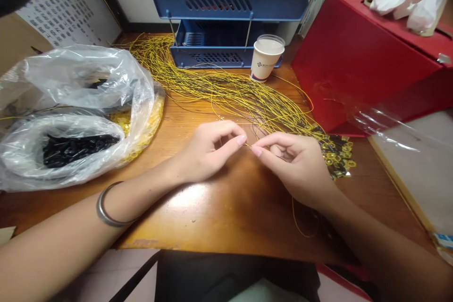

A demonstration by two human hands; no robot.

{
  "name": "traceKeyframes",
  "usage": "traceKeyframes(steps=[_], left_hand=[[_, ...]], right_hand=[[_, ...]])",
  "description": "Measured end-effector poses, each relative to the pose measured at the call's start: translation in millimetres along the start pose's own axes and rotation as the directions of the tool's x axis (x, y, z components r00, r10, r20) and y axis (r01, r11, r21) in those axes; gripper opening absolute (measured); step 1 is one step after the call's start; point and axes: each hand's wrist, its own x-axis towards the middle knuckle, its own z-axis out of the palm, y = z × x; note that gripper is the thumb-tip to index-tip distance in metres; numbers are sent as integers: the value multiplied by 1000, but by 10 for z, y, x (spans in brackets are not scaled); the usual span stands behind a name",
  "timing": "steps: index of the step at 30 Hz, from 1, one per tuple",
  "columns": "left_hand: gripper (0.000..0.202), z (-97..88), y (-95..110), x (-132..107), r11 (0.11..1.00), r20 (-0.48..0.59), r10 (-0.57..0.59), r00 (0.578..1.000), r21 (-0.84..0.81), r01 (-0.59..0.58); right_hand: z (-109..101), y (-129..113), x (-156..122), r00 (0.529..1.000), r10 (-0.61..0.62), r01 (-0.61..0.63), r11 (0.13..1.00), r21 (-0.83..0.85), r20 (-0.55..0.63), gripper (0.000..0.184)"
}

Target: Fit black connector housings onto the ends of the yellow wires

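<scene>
My left hand (210, 148) and my right hand (295, 163) meet fingertip to fingertip over the middle of the wooden table (219, 212). Both are pinched on the end of a thin yellow wire (247, 145) between them. That wire trails under my right wrist and loops off the table's front edge (300, 226). Behind the hands lies a big spread of yellow wires (226, 89). Their ends, with small yellow and black fittings (338, 155), are heaped just right of my right hand. A metal bangle (104, 210) sits on my left wrist.
At the left, clear plastic bags hold small black parts (71, 148) and yellow parts (148, 127). A blue stacked tray rack (226, 14) and a paper cup (266, 56) stand at the back. A red box (361, 61) with white tissue on top stands at the right.
</scene>
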Motion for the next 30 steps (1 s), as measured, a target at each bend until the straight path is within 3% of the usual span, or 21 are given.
traceKeyframes(steps=[2, 4, 7, 12, 18, 21, 24, 27, 30], left_hand=[[15, -20, -8, -5, 980, -95, 177, 980, 106, -167], [16, -55, -20, -10, 920, -130, 363, 923, 205, -333], [18, -119, -33, -11, 812, -44, 529, 847, 316, -491], [13, -178, -50, 4, 684, 74, 602, 795, 467, -561], [10, -182, -74, 6, 702, 102, 559, 823, 470, -535], [9, -177, -90, -2, 705, 103, 567, 817, 452, -546], [8, -148, -105, -8, 729, 102, 557, 824, 416, -544], [11, -99, -96, -15, 854, 91, 415, 905, 306, -422], [23, -49, -62, -25, 963, 79, 201, 976, 169, -212]], right_hand=[[-6, -15, 11, 997, 72, -73, 994, 85, 12, 15], [-15, -18, 20, 988, 143, -150, 973, 175, 49, 16], [-33, 5, 30, 963, 222, -261, 910, 322, 153, 19], [-57, 47, 55, 898, 273, -425, 738, 523, 345, 14], [-75, 27, 65, 863, 293, -491, 680, 545, 411, 13], [-72, 14, 48, 878, 284, -459, 729, 508, 386, 15], [-49, -7, 13, 932, 234, -324, 878, 352, 277, 16], [-12, -19, -30, 998, 41, -44, 998, 41, 55, 15], [19, -1, -57, 986, -155, 143, 975, -169, -61, 10]])
